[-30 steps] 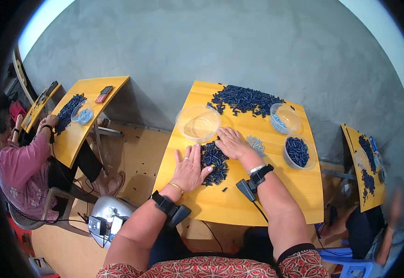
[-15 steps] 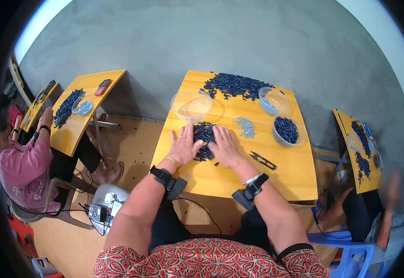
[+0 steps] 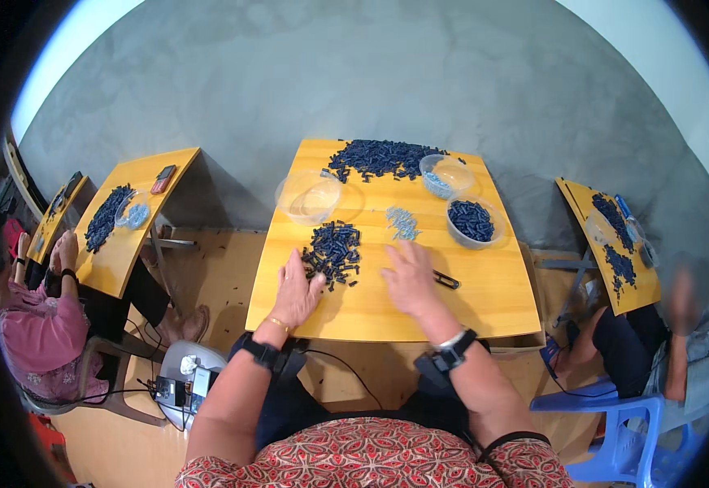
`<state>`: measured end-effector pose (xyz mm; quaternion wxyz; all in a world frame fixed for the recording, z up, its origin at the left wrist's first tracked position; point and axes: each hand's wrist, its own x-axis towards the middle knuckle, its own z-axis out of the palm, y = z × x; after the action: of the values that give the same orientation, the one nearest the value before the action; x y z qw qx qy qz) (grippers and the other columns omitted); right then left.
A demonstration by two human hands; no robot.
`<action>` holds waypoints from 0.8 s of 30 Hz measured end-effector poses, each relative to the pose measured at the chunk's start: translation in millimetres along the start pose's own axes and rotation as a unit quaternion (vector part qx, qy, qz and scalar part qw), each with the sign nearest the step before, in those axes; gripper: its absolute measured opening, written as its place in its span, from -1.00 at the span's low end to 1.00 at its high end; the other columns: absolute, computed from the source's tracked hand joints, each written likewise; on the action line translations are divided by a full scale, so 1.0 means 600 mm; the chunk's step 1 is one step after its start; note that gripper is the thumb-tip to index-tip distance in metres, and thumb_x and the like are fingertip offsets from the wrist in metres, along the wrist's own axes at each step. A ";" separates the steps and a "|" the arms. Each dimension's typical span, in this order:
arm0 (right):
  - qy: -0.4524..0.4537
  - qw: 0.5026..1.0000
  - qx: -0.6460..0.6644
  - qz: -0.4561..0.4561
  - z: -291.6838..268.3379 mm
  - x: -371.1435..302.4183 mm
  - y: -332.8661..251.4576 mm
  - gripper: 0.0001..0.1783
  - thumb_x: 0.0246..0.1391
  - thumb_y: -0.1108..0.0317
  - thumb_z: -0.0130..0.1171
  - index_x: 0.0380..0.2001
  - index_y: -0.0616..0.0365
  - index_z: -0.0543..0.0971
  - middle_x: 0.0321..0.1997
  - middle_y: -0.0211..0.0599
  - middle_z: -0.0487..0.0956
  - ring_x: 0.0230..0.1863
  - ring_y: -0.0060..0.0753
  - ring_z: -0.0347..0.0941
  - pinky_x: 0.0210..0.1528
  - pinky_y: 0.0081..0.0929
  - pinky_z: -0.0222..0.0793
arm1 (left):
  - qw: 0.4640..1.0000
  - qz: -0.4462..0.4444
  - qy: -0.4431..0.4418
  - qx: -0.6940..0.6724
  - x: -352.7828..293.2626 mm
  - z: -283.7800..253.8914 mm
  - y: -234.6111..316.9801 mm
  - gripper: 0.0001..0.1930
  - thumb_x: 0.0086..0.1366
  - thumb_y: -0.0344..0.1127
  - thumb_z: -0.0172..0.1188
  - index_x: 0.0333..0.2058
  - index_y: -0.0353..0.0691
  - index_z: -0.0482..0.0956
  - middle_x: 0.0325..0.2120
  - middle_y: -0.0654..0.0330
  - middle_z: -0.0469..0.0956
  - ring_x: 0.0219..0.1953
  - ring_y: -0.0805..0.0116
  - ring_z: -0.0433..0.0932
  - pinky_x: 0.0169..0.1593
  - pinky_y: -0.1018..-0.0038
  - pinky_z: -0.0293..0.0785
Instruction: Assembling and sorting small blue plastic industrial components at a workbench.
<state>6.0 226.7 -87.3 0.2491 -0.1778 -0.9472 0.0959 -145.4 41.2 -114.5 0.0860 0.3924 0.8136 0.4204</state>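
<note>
Left hand (image 3: 296, 286): your fingers lie spread and flat on the yellow table (image 3: 484, 301), touching the small pile of dark blue parts (image 3: 332, 250) to corral it.
Right hand (image 3: 408, 278): fingers loosely apart, holding nothing, palm down beside the pile.
Black tool (image 3: 445, 281): lies just right, within reach.

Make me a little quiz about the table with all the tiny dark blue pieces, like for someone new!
1. True or false: the left hand rests at the edge of the small pile of dark pieces.
2. What fills the bowl nearest the right hand? A) dark blue pieces B) water C) nothing
3. Fill in: the yellow table holds ___ clear bowls.

Key: 1 true. 2 A. 3 three: the empty bowl, the bowl with pale pieces, and the full one.
</note>
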 end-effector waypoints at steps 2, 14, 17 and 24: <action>-0.014 0.997 -0.051 0.060 -0.018 -0.027 0.066 -0.58 -0.07 0.25 0.09 -0.10 0.16 0.42 0.03 -0.06 0.30 0.06 -0.01 0.17 0.11 -0.12 0.05 | 0.974 0.043 0.018 0.222 -0.043 -0.004 0.009 -0.12 0.14 0.04 0.02 0.14 -0.55 -0.18 0.14 -0.24 0.00 0.21 -0.08 -0.03 0.23 0.08 -0.23; 0.033 0.996 -0.070 0.049 -0.041 -0.020 0.082 -0.78 -0.11 0.40 0.08 -0.31 0.15 0.45 -0.23 -0.13 0.38 -0.12 -0.05 0.25 -0.09 -0.17 0.19 | 0.941 0.001 -0.010 0.338 -0.066 -0.008 0.035 -0.03 0.10 0.29 -0.13 0.13 -0.57 -0.12 0.17 -0.21 -0.04 0.22 -0.14 -0.10 0.22 0.05 -0.26; -0.056 0.981 0.186 0.007 -0.004 -0.027 0.018 -0.78 -0.12 0.40 0.08 -0.33 0.16 0.43 -0.23 -0.13 0.38 -0.10 -0.04 0.24 -0.07 -0.12 0.16 | 0.943 0.002 -0.008 0.334 -0.068 -0.005 0.046 -0.02 0.10 0.30 -0.12 0.13 -0.58 -0.13 0.17 -0.23 -0.06 0.22 -0.16 -0.09 0.22 0.04 -0.26; -0.055 0.994 0.087 -0.019 0.013 -0.031 -0.067 -0.53 -0.08 0.31 0.09 -0.05 0.16 0.33 0.02 -0.01 0.25 0.10 0.08 0.08 0.15 -0.11 -0.04 | 0.953 -0.004 0.037 0.301 -0.023 -0.021 0.011 0.07 0.02 0.38 -0.10 0.12 -0.61 -0.13 0.14 -0.30 -0.05 0.20 -0.22 -0.09 0.22 0.03 -0.22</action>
<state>5.5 181.6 -91.5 0.2131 -0.1315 -0.9507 0.1830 -138.3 25.8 -104.2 -0.0644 0.3812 0.9065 0.1700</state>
